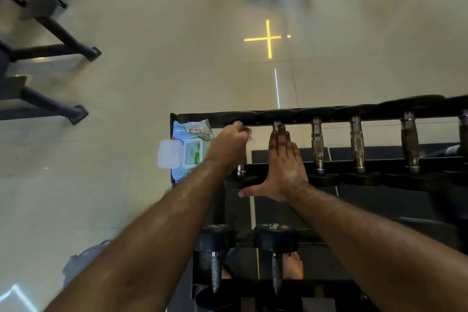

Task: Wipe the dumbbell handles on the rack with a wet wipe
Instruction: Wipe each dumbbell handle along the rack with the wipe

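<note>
Nearest the camera, two bare forearms reach out over a black metal rack (278, 289), whose lower tier holds two dumbbells with dark round heads and knurled steel grips running away from the viewer. At the rack's far left end lies a pack of wet wipes (188, 151), a soft pale-blue plastic pouch with a green panel and a white hard flip lid standing open to the left; its printing is too blurred to read. Just right of the pack, the left hand (229, 145) is curled over the first dumbbell handle (241, 168) on the upper tier, fingers pinching a crumpled wet wipe (249, 133) near the handle's far end. Beside it, the right hand (283, 167) lies flat with fingers straight and together along the second handle, thumb spread out to the left, fingertips (278, 130) reaching the far collar. Further right sit more dumbbells (357, 144), their ridged, worn metal handles all parallel, long axes pointing away from the viewer, black rubber heads at both ends. Beyond is a smooth beige tiled floor (152, 58).
</note>
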Available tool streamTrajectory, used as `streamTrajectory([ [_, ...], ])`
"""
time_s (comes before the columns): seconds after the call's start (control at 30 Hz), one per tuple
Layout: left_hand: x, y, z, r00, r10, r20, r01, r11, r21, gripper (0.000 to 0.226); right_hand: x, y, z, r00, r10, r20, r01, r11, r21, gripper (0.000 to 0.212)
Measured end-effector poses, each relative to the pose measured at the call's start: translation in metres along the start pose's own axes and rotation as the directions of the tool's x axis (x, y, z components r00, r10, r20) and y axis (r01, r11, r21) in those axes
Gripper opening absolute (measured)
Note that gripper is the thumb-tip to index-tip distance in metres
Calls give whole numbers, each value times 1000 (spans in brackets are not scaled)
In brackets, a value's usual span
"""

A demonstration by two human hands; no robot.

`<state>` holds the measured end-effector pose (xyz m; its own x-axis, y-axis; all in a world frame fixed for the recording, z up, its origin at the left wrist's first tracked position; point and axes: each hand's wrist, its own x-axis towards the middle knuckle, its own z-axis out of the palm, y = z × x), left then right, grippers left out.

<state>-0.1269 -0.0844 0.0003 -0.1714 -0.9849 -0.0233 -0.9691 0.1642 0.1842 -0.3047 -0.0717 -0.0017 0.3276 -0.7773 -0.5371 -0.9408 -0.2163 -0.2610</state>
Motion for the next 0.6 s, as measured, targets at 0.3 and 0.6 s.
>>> streamTrajectory([
  [0.3,-17,-20,-21,812,112,573,-19,986,-165,25,1,0,8,997,-2,-76,2,1000,-2,185],
  [0.6,-31,-6,15,923,-377,83,376,832,-407,18,1,-2,9,997,6,-81,-8,1000,-27,183],
])
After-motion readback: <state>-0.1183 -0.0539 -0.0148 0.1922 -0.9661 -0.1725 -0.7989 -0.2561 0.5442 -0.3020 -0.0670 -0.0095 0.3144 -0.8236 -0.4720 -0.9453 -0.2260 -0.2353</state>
